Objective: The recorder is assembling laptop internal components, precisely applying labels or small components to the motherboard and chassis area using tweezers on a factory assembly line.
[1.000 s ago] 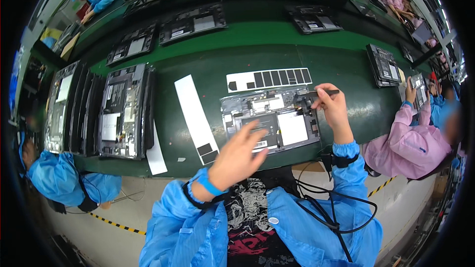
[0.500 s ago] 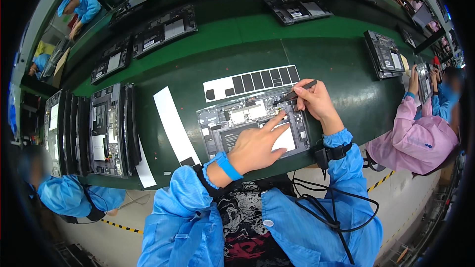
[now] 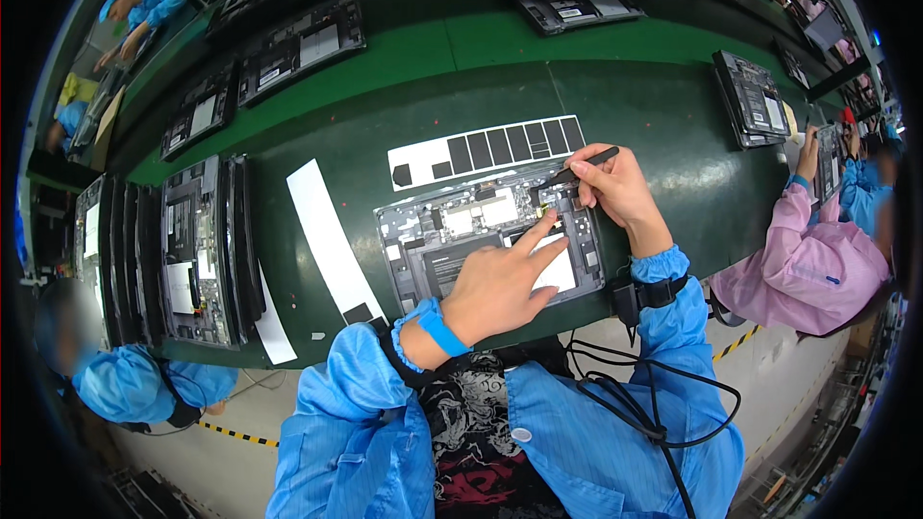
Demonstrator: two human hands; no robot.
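Currently opened laptop point(image 3: 486, 240) flat on green surface point(image 3: 673, 163). Left hand point(image 3: 500, 284) released, forefinger pressing board. Right hand point(image 3: 615, 187) grasping black tool point(image 3: 582, 165). Judged stiff, fragile; hold by casing edges.

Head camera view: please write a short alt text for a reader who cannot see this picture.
A person in blue sleeves works on an opened laptop base lying on a green bench: the left hand presses a fingertip on its circuit board, and the right hand holds a thin black tool to it. A white strip of black pads lies just behind.
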